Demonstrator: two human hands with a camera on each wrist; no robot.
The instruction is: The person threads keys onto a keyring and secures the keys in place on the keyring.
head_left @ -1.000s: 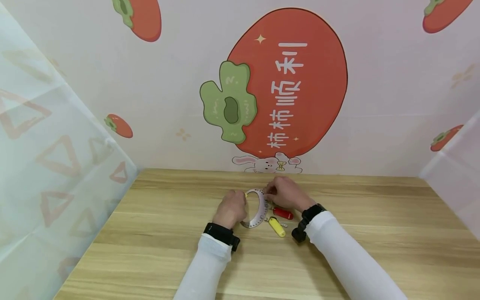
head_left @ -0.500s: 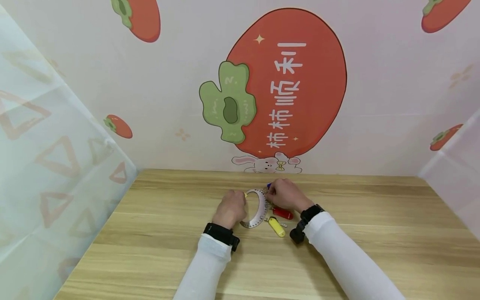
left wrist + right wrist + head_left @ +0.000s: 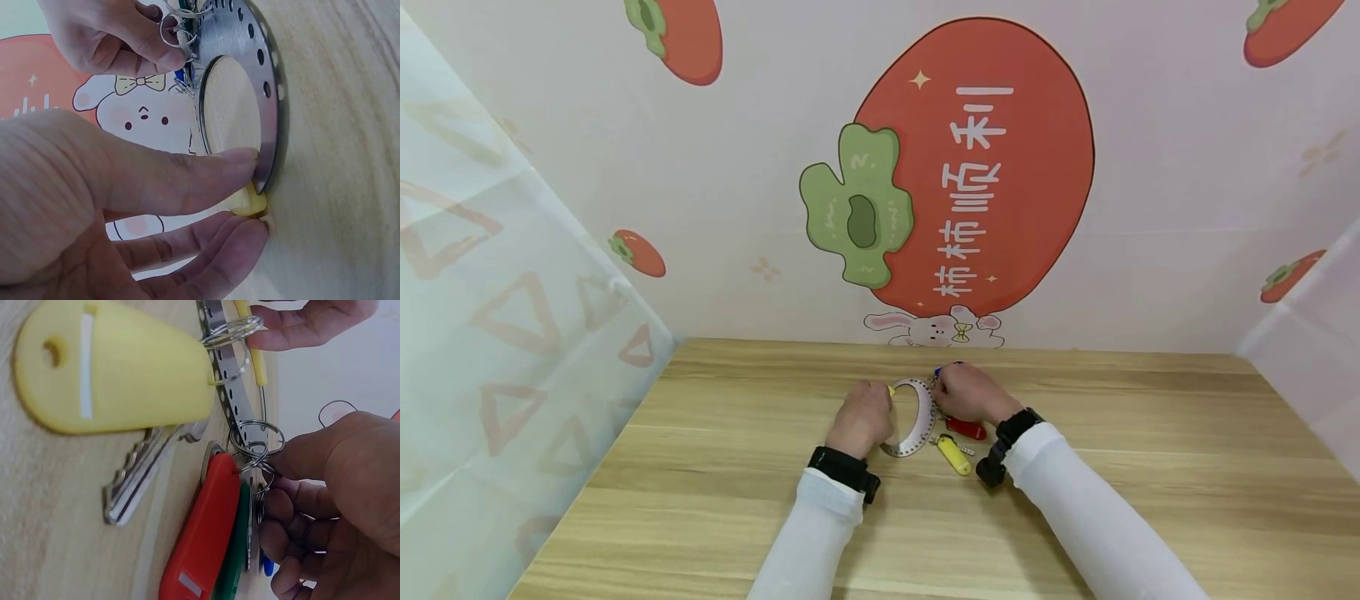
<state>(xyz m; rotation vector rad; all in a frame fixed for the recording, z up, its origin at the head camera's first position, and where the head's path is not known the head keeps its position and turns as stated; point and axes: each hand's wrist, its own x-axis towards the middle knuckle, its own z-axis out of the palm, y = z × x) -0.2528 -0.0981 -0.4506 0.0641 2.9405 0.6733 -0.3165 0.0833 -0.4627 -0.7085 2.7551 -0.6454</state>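
Note:
A flat metal ring plate [image 3: 917, 429] with a row of holes lies under both hands. My left hand [image 3: 859, 417] pinches its near end between thumb and fingers, beside a yellow piece [image 3: 251, 203]. At the plate's other side, my right hand [image 3: 973, 392] pinches at a cluster of wire key rings [image 3: 256, 440]; exactly which ring is hard to tell. Several tags hang there: a yellow key tag [image 3: 125, 369] with a key [image 3: 147, 475], a red tag [image 3: 206, 531], a green tag [image 3: 232, 559] and a mostly hidden blue tag [image 3: 269, 566].
The wooden tabletop [image 3: 715, 467] spreads around the hands. Behind it stands a printed backdrop [image 3: 1165, 250] with a large persimmon, and a patterned sheet [image 3: 535, 333] drapes at the left.
My right hand has shifted slightly, its wrist moving a little left, and the blue tag has come into view beyond its fingers. The left hand and the plate stay in place.

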